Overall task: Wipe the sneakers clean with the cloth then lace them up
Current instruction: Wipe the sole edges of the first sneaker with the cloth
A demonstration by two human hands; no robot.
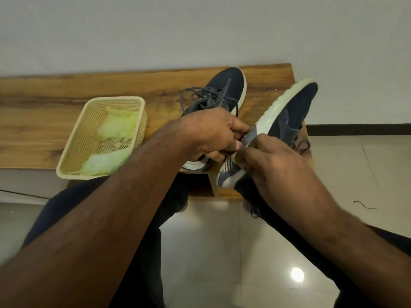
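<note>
Two navy sneakers with pale soles are in front of me. The right sneaker (287,121) is tilted on its side at the right end of the wooden bench (44,121), its sole turned up and to the left, its toe pointing away toward the wall (200,30) and its heel hanging over the near edge. My left hand (213,132) has its fingers curled round the heel end, thumb lying along the sole's edge. My right hand (271,161) closes on the same heel from the near side, fingertips pinching at the grey and white striped part; what exactly sits between them I cannot tell. The left sneaker (222,90) stands upright on the bench just behind my left hand, its dark laces (200,94) loose and tangled on top. Well to the left, a pale yellow perforated basket (73,156) rests on the bench edge with a light green cloth (111,147) crumpled inside it. Below, I see dark trousers (73,201) and the glossy tiled floor (211,263). A dark cord (367,206) lies on the tiles at right.
</note>
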